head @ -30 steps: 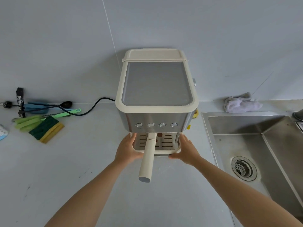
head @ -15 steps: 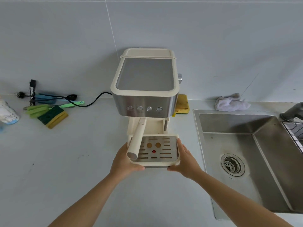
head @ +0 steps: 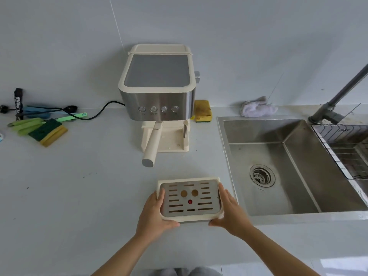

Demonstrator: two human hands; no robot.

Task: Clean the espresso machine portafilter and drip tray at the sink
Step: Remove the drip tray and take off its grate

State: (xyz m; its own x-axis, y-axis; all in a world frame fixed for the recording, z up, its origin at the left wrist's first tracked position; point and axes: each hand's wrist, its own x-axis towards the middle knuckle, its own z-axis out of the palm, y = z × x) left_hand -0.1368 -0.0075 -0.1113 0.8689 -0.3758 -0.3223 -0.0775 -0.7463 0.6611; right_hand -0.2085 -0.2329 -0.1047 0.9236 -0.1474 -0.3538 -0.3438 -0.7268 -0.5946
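Head view looks down on a cream plastic drip tray with a slotted steel grate [head: 190, 198], out of its bay and well apart from the cream and brushed-steel espresso machine [head: 159, 92] at 12 o'clock. Its long axis runs from 9 o'clock to 3 o'clock, and the hands grasp it at both short ends: the left hand [head: 154, 216] curls round the 9 o'clock end and the right hand [head: 231, 212] round the 3 o'clock end, thumbs along the near edge. Whether it rests on the grey tabletop [head: 79, 196] or hangs just above it I cannot tell. The stainless steel sink [head: 258, 132] lies at 3 o'clock from the tray, its left rim just beside the right hand, so that hand is the nearer and would lead a sideways carry over the rim. The cream-handled portafilter [head: 152, 144] sits locked in the machine, handle pointing toward 6 o'clock, so I judge only the tray step is under way.
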